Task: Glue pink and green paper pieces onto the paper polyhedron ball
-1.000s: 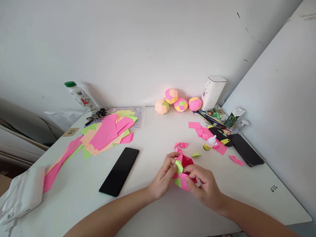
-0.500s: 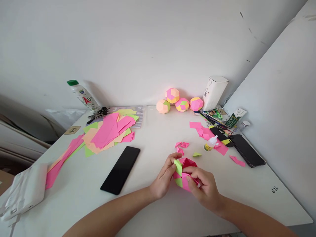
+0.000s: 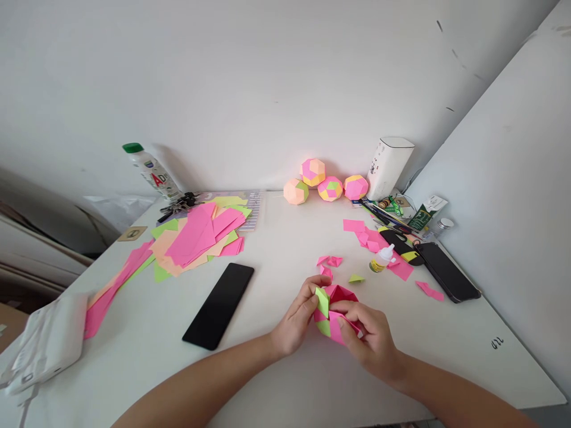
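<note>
Both my hands hold a partly built paper ball (image 3: 332, 309) of pink and green folded pieces, just above the white table (image 3: 285, 380). My left hand (image 3: 297, 321) grips its left side, thumb on a green facet. My right hand (image 3: 372, 342) pinches its lower right pink edge with closed fingers. Small folded pink pieces (image 3: 329, 261) and a green piece (image 3: 355, 278) lie just beyond the ball. A small glue bottle (image 3: 381, 258) lies to the right of them.
A black phone (image 3: 218, 306) lies left of my hands. A pile of coloured paper sheets (image 3: 198, 235) sits at the back left near a bottle (image 3: 149, 169) and keys. Three finished paper balls (image 3: 328, 185) and a white box (image 3: 388, 166) stand by the wall. Another phone (image 3: 446, 270) and pens are at the right.
My hands have turned the paper ball slightly and my right fingers have shifted along its lower edge. The view has drifted a little. Nothing else on the table moved.
</note>
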`<move>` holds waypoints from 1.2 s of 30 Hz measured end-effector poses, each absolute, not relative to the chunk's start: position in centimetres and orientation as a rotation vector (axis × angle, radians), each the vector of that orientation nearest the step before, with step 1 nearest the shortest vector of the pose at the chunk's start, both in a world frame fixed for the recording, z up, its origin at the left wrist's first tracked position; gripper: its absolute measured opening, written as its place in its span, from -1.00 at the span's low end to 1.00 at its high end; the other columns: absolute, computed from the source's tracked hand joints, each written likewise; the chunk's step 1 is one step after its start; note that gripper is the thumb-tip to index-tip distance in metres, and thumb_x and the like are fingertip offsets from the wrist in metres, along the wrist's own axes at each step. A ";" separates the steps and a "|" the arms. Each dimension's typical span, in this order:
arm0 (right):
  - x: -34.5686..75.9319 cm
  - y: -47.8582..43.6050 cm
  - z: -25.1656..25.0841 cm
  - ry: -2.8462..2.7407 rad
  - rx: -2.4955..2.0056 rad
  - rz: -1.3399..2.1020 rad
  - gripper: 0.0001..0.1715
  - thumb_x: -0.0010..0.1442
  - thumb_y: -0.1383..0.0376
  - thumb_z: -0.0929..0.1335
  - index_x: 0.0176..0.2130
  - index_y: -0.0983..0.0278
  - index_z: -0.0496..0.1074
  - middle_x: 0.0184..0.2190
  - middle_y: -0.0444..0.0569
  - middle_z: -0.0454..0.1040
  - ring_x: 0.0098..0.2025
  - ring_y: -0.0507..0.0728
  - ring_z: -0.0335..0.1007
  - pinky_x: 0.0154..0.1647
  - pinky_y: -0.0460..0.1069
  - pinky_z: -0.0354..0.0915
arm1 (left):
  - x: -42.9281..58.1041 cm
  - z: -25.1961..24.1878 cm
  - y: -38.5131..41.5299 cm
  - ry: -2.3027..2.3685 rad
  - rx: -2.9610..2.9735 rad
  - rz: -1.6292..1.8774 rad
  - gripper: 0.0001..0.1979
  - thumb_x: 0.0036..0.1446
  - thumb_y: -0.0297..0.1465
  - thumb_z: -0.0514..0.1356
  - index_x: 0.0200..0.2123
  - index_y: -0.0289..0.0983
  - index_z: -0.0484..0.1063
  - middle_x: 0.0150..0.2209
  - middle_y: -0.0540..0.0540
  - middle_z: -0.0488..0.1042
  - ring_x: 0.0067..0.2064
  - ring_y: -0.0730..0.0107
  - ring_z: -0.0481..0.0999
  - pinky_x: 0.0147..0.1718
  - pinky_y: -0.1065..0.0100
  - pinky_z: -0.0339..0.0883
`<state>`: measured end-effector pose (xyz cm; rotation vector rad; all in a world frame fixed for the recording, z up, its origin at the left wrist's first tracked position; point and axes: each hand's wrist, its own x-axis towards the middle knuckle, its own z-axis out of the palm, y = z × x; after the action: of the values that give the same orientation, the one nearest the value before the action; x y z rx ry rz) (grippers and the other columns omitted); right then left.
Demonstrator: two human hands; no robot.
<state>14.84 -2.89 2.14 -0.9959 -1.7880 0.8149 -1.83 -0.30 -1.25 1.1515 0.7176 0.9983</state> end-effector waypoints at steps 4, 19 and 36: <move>14.8 -2.8 2.2 -1.805 -0.983 0.795 -0.78 0.19 0.36 0.26 -0.49 0.21 0.24 -0.31 0.02 0.58 -0.49 0.06 0.38 -0.51 -0.06 0.28 | -1.9 -1.2 -0.3 0.726 1.210 0.982 -0.74 0.28 -0.19 -0.06 -0.37 -0.23 0.20 0.09 -0.12 0.17 -0.03 0.28 0.27 -0.06 0.22 0.24; 15.6 -2.2 2.5 -1.809 -1.037 1.025 -0.75 0.18 0.30 0.30 -0.52 0.24 0.29 -0.42 -0.03 0.41 -0.37 0.11 0.34 -0.33 -0.01 0.30 | -2.3 -0.8 -0.2 0.734 1.541 0.886 -0.73 0.31 -0.21 -0.14 -0.30 -0.21 0.21 0.13 -0.17 0.08 0.14 0.20 0.18 0.12 0.09 0.16; 16.2 -1.4 3.1 -1.598 -1.183 1.258 -0.76 0.18 0.24 0.33 -0.50 0.26 0.36 -0.40 -0.05 0.41 -0.35 0.09 0.33 -0.33 -0.03 0.29 | -2.0 -2.6 0.7 0.504 1.833 1.014 -0.22 0.13 -0.09 0.15 0.28 -0.17 -0.18 0.31 -0.29 -0.26 0.35 -0.08 -0.29 0.24 -0.14 -0.12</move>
<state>16.24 -1.36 3.08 -1.1833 -1.5984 1.2580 -2.02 0.66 -2.63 1.8335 0.5044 1.0141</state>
